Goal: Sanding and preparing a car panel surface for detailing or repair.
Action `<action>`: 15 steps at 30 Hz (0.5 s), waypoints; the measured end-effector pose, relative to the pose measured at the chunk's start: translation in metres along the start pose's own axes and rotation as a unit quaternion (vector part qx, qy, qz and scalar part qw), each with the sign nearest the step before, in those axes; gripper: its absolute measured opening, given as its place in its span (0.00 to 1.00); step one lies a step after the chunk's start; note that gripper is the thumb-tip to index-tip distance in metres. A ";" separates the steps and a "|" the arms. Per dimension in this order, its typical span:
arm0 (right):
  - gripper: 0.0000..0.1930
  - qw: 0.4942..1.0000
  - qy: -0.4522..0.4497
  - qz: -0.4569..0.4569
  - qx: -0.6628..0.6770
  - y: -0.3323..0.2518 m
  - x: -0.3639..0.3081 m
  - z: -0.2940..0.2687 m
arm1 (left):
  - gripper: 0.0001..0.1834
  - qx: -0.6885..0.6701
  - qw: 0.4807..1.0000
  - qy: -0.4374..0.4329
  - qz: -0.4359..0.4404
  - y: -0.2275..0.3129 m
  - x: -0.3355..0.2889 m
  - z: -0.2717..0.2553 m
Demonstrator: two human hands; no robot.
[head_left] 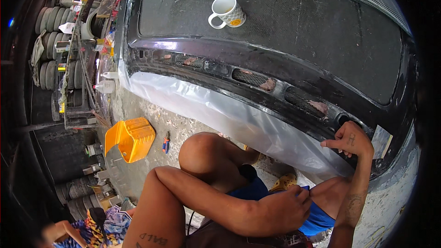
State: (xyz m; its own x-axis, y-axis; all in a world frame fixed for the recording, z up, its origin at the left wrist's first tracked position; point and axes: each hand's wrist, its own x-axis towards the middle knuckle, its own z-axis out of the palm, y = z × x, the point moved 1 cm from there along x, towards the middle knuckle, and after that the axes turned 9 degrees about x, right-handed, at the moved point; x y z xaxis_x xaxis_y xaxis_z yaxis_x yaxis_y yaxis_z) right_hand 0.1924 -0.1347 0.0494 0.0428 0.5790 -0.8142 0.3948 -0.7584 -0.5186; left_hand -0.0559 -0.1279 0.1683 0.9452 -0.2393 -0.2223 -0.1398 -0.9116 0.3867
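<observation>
Nearest the camera is the bent left arm, its left hand [291,211] lying by the blue shorts [317,220] with fingers curled; I cannot tell whether they hold anything. Ahead and to the right of it, the right hand [353,140] is at the near edge of a black car panel [285,23], just below a round opening [342,118]. Its thumb points left and its other fingers are bent, partly hidden, so I cannot tell whether they grip something. Left of this hand, mesh-filled slots [252,79] run along the panel, and well beyond them a white mug [228,13] stands upright. Far left of both hands, pliers [166,143] lie beside a yellow container [142,140] on the floor [161,117].
</observation>
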 end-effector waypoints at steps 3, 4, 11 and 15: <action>0.29 1.000 0.001 0.000 -0.004 -0.002 -0.001 0.000 | 0.15 -0.008 1.000 -0.004 0.003 -0.002 -0.001 0.003; 0.28 1.000 0.005 0.003 -0.003 -0.002 -0.001 -0.001 | 0.16 -0.030 1.000 0.000 -0.007 -0.003 -0.002 0.004; 0.28 1.000 0.003 0.012 0.002 0.001 0.001 -0.001 | 0.17 -0.006 1.000 0.018 -0.011 -0.002 -0.006 0.001; 0.29 1.000 0.002 0.009 -0.005 0.002 0.001 -0.001 | 0.17 -0.003 1.000 0.015 -0.009 -0.002 -0.006 0.000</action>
State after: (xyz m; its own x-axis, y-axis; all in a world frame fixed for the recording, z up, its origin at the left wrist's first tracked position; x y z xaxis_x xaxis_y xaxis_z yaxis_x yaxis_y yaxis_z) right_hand 0.1943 -0.1351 0.0475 0.0542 0.5666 -0.8222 0.4023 -0.7660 -0.5014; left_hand -0.0608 -0.1242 0.1690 0.9561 -0.2129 -0.2015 -0.1215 -0.9134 0.3885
